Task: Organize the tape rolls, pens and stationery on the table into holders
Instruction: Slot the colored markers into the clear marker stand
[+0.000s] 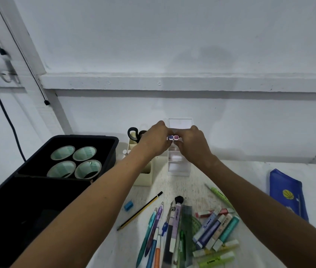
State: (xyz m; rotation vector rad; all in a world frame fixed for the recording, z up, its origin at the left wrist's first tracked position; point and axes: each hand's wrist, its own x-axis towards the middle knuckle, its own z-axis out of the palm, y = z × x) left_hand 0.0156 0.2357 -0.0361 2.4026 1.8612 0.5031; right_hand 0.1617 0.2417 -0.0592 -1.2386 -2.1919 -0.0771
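Observation:
Both my hands meet over a clear acrylic holder [179,169] at the back of the table. My left hand [156,141] pinches a marker with a purple end [171,137], and my right hand [191,144] pinches one with a pink end [176,137]; the two ends sit side by side at the holder's top. A cream holder [143,176] with black scissors [134,133] stands just left of it. Several green tape rolls [75,163] lie in a black bin [112,144] on the left. Loose pens, highlighters [217,229] and a pencil [140,210] lie in front.
A blue pencil case [286,192] lies at the right. A small blue sharpener [128,205] and a green ruler [187,225] sit among the loose items. A black box lid [18,209] fills the near left. A white wall runs close behind the holders.

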